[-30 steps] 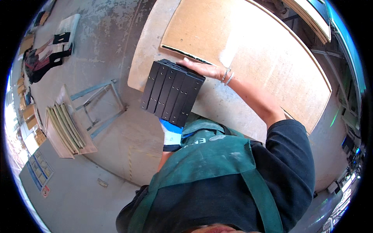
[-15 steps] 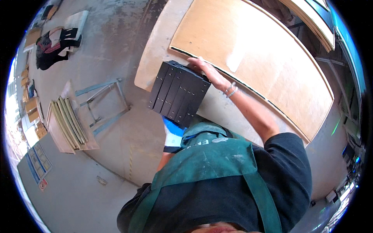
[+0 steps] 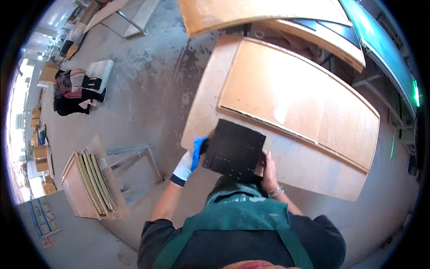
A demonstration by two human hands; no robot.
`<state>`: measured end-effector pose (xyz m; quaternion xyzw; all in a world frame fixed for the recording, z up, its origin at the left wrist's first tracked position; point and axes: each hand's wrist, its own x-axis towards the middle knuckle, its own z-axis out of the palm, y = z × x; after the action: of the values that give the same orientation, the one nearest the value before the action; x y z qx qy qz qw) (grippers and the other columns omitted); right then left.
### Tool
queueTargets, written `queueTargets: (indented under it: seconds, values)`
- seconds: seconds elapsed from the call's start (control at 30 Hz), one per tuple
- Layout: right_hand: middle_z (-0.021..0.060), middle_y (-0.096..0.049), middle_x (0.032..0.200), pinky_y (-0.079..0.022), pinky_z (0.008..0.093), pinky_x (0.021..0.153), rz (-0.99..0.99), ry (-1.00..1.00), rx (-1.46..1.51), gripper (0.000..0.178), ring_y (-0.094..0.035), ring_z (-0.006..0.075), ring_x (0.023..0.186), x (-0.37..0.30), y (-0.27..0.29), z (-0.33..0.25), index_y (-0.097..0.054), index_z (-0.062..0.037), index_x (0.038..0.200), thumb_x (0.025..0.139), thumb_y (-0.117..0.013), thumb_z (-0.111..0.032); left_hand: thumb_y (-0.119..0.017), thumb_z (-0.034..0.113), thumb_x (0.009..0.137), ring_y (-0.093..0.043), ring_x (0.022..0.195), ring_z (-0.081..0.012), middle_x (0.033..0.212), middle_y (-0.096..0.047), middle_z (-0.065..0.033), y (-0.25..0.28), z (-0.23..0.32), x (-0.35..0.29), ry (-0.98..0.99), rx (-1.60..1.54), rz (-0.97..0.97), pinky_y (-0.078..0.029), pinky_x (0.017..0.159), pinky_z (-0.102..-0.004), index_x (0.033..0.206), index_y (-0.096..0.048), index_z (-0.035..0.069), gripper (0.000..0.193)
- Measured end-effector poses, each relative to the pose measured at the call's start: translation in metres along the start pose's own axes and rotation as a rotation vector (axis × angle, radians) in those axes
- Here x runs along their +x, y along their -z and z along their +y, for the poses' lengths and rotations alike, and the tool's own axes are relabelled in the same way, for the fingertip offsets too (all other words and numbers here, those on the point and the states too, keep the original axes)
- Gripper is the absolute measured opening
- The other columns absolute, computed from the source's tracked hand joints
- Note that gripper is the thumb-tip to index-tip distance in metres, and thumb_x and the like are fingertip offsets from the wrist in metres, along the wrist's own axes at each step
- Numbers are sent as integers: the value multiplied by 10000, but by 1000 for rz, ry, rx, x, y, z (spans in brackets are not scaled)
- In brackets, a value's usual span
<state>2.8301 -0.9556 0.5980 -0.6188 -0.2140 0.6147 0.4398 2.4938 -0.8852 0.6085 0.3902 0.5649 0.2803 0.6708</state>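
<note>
A stack of black flat panels with small holes (image 3: 235, 148) is held in front of my body, at the near edge of a pale board. My left hand (image 3: 192, 157), in a blue and white glove, grips the stack's left side, fingers partly hidden behind it. Bare, with bracelets at the wrist, my right hand (image 3: 269, 172) presses against the right side, its fingers pointing up along the edge. The stack's top face is turned up toward me and looks slightly blurred.
The pale board (image 3: 201, 107) carries a large tan wooden panel (image 3: 304, 98). More wooden panels (image 3: 260, 11) stand beyond it. On the left are a leaning bundle of padded boards (image 3: 92, 184) and a metal frame (image 3: 139, 166). Another person (image 3: 74, 94) is farther off.
The stack has turned from its edges showing to its broad face up, and shifted right. My right hand has moved from its far end to its right side, my left to its left.
</note>
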Motion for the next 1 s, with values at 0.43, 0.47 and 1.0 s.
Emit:
queueTargets:
  seconds: [0.43, 0.47, 1.0]
  values:
    - [97, -595, 1359, -464, 366, 1055, 38, -5, 479, 564, -578, 226, 1223, -17, -69, 13, -496, -13, 1428, 1073, -371, -433, -307, 359, 1100, -461, 1379, -267, 1496, -469, -203, 2, -6, 18, 635, -1960, -491, -327, 1193, -359, 1471, -406, -73, 578]
    - [97, -583, 1369, -445, 378, 1077, 20, -13, 497, 585, -560, 227, 1241, -19, -73, 6, -489, -8, 1432, 1081, -344, -453, -313, 332, 1101, -466, 1375, -273, 1502, -459, -207, 8, -9, 8, 784, -2362, -531, -343, 1188, -370, 1478, -394, -72, 558]
    - [129, -639, 1247, -590, 388, 846, 210, -57, 241, 420, -653, 239, 1070, -37, -46, 31, -554, 2, 1351, 1025, -492, -255, -381, 258, 1104, -491, 1361, -193, 1471, -516, -143, -42, 70, -29, 84, 176, -160, -359, 1180, -334, 1474, -433, -11, 460]
